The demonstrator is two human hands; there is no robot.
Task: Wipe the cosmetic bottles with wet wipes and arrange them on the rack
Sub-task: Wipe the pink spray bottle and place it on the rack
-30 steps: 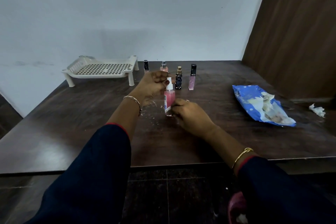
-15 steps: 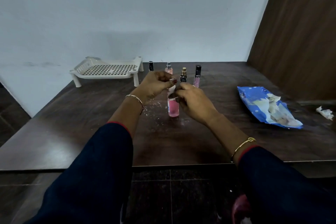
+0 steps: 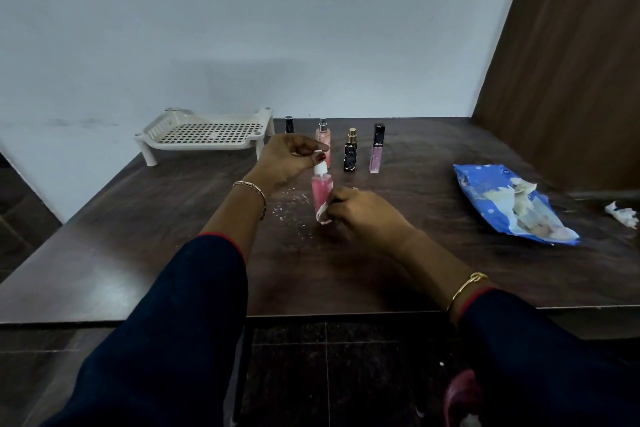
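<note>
Head view shows your left grip (image 3: 287,163) pinching the white pump top of the pink bottle (image 3: 320,189). That hold keeps it upright near the middle of the counter (image 3: 173,236) and, I judge, stops it twisting while you rub. Your right grip (image 3: 362,215) is curled round a wet wipe (image 3: 322,217) pressed to the bottle's lower body (only a white edge of the wipe shows past your fingers), so the wiping looks to be at the base. Whether the bottle's foot touches the counter I cannot tell.

Four other bottles wait in a row at the back: a black-capped one (image 3: 289,124), a pink spray bottle (image 3: 325,135), a black-and-gold one (image 3: 351,156) and a lilac tube (image 3: 376,151). They stand just right of the rack (image 3: 207,135), likely so each is a short carry once clean.

The blue wipes pack (image 3: 485,184) lies open well to your right, on the wiping grip's side, with a crumpled wipe (image 3: 621,213) beyond it. White flecks (image 3: 287,208) dot the counter beside the bottle.
</note>
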